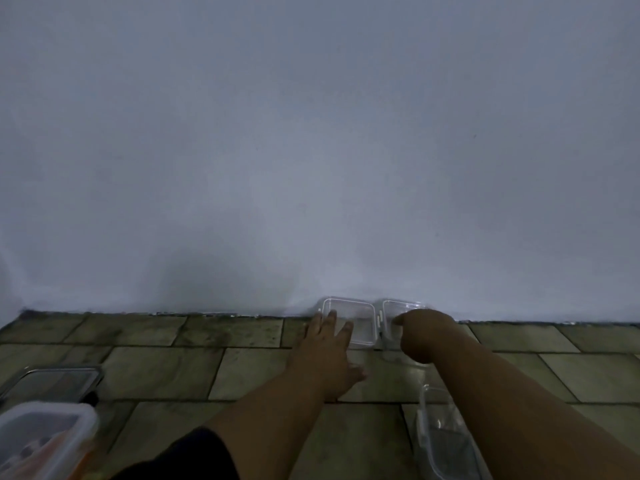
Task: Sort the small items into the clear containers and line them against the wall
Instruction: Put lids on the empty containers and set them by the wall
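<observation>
Two clear lidded containers stand side by side on the tiled floor against the pale wall (311,150). My left hand (327,344) lies flat with fingers spread, its fingertips touching the left container (358,318) at its near left side. My right hand (420,332) is curled over the right container (403,308) and hides most of it; whether the fingers grip it I cannot see. A third clear container (440,441) lies near me under my right forearm, partly hidden.
At the lower left sit a white-rimmed lidded box (41,441) holding small dark and orange items, and behind it a dark-rimmed lid or tray (55,379). Greenish stone tiles (173,372) cover the floor between them and my arms.
</observation>
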